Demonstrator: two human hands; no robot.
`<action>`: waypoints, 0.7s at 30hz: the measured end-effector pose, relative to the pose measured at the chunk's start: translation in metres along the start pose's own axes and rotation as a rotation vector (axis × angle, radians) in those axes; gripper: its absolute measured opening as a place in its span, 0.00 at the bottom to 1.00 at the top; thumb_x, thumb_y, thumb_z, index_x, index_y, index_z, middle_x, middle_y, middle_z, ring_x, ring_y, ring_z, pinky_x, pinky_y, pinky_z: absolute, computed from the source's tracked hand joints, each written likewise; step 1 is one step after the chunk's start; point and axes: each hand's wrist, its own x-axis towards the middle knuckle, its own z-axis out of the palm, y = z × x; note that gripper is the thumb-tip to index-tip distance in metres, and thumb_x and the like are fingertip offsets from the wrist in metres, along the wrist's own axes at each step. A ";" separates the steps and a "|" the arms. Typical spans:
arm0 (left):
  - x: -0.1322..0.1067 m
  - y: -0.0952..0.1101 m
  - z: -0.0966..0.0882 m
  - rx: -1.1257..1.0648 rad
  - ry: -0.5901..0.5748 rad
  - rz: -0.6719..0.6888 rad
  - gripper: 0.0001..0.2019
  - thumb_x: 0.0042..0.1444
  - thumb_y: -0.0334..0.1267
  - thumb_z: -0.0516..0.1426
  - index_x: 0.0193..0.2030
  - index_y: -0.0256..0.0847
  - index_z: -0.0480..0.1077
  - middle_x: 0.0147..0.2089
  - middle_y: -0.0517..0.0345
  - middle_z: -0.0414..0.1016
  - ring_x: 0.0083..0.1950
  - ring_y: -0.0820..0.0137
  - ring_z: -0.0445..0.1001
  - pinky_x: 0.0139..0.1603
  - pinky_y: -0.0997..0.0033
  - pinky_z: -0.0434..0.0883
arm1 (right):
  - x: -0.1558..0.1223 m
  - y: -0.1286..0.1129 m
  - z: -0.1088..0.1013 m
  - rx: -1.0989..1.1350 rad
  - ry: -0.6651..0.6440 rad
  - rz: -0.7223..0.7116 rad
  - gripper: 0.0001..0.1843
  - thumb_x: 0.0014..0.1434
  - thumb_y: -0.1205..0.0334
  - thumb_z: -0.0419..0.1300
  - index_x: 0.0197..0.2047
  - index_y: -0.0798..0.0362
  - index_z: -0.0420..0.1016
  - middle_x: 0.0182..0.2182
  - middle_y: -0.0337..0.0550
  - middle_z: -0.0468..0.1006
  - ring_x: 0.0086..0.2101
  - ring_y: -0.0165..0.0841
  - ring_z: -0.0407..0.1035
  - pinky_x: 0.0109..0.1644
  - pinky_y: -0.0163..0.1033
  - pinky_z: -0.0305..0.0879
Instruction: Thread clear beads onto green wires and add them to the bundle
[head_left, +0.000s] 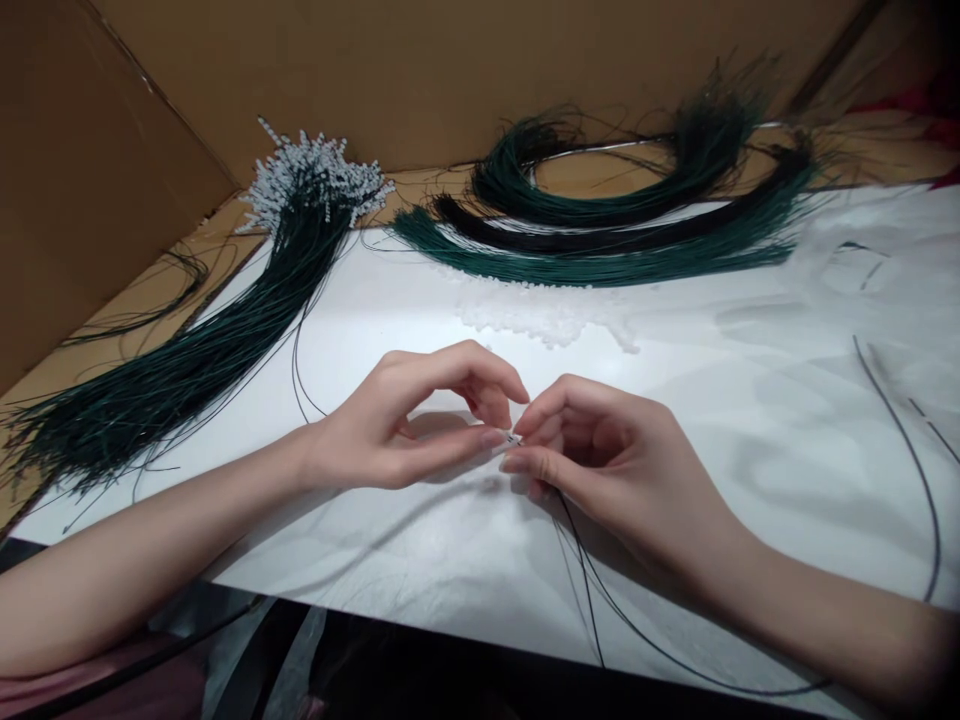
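My left hand (pixel 427 420) and my right hand (pixel 600 440) meet over the middle of the white board. Between their fingertips is a tiny white bead piece (pixel 513 439) with dark marks. Its exact shape is partly covered by the fingers. My right thumb and forefinger pinch it from the right, while my left thumb presses at its left end with the fingers curled above. A thin dark cord (pixel 585 560) hangs below my right hand and loops toward the right forearm.
Loose white beads (pixel 540 318) lie beyond my hands. At the left is a thick bundle of dark green cords (pixel 247 310) with white beaded ends (pixel 315 180). More cord bundles (pixel 600 262) curve along the back. Clear plastic (pixel 847 260) covers the right side. Cardboard walls (pixel 375 80) stand behind.
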 end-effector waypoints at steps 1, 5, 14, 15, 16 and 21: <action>0.000 0.000 0.000 -0.005 0.010 -0.006 0.14 0.57 0.29 0.62 0.50 0.41 0.71 0.42 0.52 0.78 0.41 0.68 0.78 0.42 0.69 0.75 | 0.000 0.000 0.000 -0.001 0.003 0.005 0.11 0.52 0.66 0.71 0.31 0.52 0.71 0.20 0.32 0.72 0.23 0.25 0.68 0.27 0.30 0.63; 0.000 -0.001 0.001 -0.036 0.029 -0.026 0.12 0.58 0.28 0.61 0.49 0.40 0.71 0.41 0.53 0.77 0.40 0.69 0.77 0.41 0.70 0.75 | -0.001 -0.001 0.000 0.004 -0.001 0.006 0.11 0.53 0.64 0.71 0.33 0.53 0.71 0.21 0.32 0.72 0.22 0.25 0.68 0.26 0.30 0.64; 0.001 0.002 0.004 -0.151 0.046 -0.087 0.11 0.58 0.28 0.62 0.47 0.39 0.71 0.40 0.53 0.75 0.41 0.70 0.76 0.43 0.70 0.75 | -0.001 -0.004 -0.001 -0.133 -0.065 -0.031 0.08 0.63 0.62 0.59 0.32 0.54 0.70 0.24 0.37 0.71 0.25 0.27 0.66 0.27 0.32 0.60; 0.001 0.001 0.004 -0.150 0.046 -0.092 0.11 0.58 0.28 0.62 0.47 0.39 0.71 0.41 0.53 0.75 0.41 0.70 0.76 0.43 0.71 0.75 | -0.001 -0.004 -0.001 -0.162 -0.067 -0.045 0.07 0.62 0.64 0.59 0.31 0.54 0.70 0.23 0.36 0.70 0.24 0.26 0.64 0.26 0.32 0.58; 0.001 0.001 0.004 -0.152 0.044 -0.096 0.11 0.58 0.29 0.62 0.47 0.39 0.71 0.41 0.53 0.75 0.42 0.70 0.76 0.43 0.71 0.75 | -0.002 -0.004 -0.001 -0.178 -0.068 -0.060 0.06 0.61 0.66 0.59 0.31 0.54 0.70 0.22 0.35 0.68 0.23 0.25 0.62 0.25 0.31 0.56; -0.001 -0.002 0.005 -0.181 0.056 -0.112 0.10 0.58 0.29 0.62 0.46 0.39 0.71 0.40 0.54 0.75 0.41 0.70 0.75 0.43 0.71 0.75 | -0.003 -0.004 -0.002 -0.167 -0.095 -0.090 0.05 0.58 0.70 0.59 0.30 0.54 0.70 0.22 0.33 0.67 0.23 0.23 0.59 0.25 0.30 0.56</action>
